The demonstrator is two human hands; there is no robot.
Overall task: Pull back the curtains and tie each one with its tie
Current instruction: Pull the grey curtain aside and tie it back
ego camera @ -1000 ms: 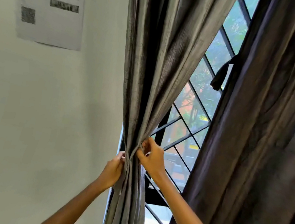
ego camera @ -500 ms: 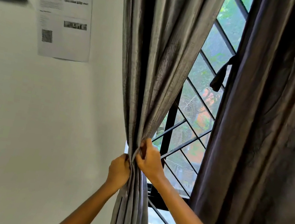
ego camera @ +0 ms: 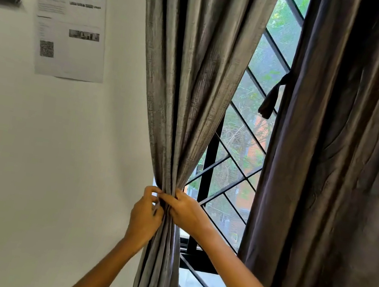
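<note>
Since earlier frame, our hands closed in at pinch point. Left hand [ego camera: 146, 216] and right hand [ego camera: 187, 212] both grip gathered grey curtain [ego camera: 184, 107] by wall, probably fastening tie, hidden. Dark curtain [ego camera: 339, 168] loose, its tie [ego camera: 272, 97] dangling: undone.

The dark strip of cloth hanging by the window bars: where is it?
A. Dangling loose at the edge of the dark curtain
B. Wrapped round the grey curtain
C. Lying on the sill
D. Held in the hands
A: the strip hangs free beside the dark curtain, high above both hands, which pinch the grey curtain.
</note>
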